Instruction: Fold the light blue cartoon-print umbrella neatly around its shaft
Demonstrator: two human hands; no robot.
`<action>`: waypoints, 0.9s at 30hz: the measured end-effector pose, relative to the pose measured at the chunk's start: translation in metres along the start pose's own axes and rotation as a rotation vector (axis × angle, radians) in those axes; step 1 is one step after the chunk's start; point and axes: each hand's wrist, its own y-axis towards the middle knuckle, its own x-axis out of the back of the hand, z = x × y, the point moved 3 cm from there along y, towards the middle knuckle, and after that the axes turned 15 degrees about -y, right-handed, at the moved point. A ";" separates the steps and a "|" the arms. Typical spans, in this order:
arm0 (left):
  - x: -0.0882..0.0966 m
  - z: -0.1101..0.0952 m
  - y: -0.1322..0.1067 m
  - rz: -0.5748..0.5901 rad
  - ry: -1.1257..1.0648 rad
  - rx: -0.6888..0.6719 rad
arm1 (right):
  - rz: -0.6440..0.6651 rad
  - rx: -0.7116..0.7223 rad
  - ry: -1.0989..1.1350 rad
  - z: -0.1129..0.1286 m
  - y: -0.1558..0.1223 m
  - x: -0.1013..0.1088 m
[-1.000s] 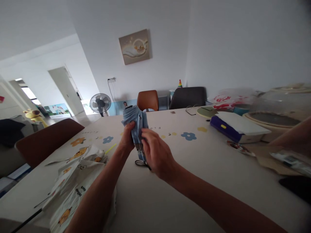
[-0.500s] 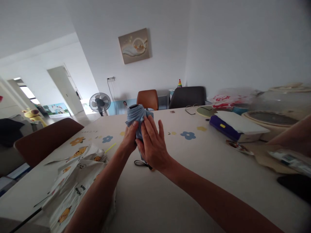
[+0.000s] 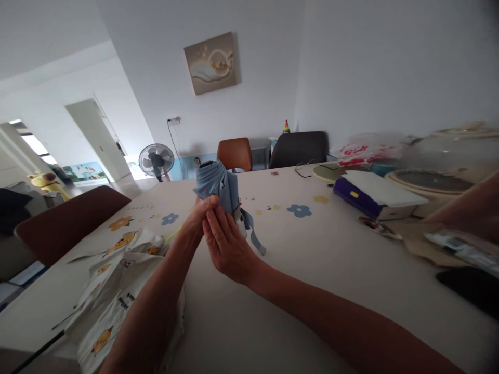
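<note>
Above the table's middle is a folded light-blue umbrella [image 3: 216,182], tilted, with its pleated cloth gathered around it and its dark round end at the top. My left hand [image 3: 199,214] is closed around its left side, its fingers mostly hidden behind the cloth. Along the near side my right hand [image 3: 226,241] presses on the umbrella, fingers together and thumb out of sight, overlapping my left hand. A loose blue closing strap [image 3: 255,239] hangs from the right side of the umbrella. Its lower end is hidden by my hands.
On the left of the white table [image 3: 296,291] lies a crumpled bag with yellow cartoon prints [image 3: 125,280]. To the right are a purple box [image 3: 356,199], glasses [image 3: 305,169], a dark flat object [image 3: 468,288] and another person's arm [image 3: 465,200]. Chairs stand beyond.
The umbrella has turned between my hands, bringing the loose strap out on the right. My right hand has slid left and lower on it. The view has shifted slightly.
</note>
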 end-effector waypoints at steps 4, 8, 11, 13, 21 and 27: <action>-0.007 0.000 -0.001 0.082 0.021 0.075 | 0.028 0.015 0.028 -0.002 -0.001 0.001; -0.007 0.000 -0.003 0.053 0.037 0.061 | 0.052 0.064 0.121 -0.005 -0.003 0.003; 0.000 0.001 -0.002 0.058 -0.009 0.087 | 0.044 0.196 0.174 -0.003 -0.007 0.011; 0.005 0.001 0.001 0.098 -0.036 0.064 | 0.036 0.292 0.230 -0.001 -0.011 0.021; 0.012 0.001 0.012 0.244 -0.067 -0.042 | 0.040 -0.320 0.349 -0.041 -0.018 0.034; 0.006 -0.001 0.009 0.288 -0.011 0.024 | 0.198 -0.400 0.378 -0.043 -0.017 0.023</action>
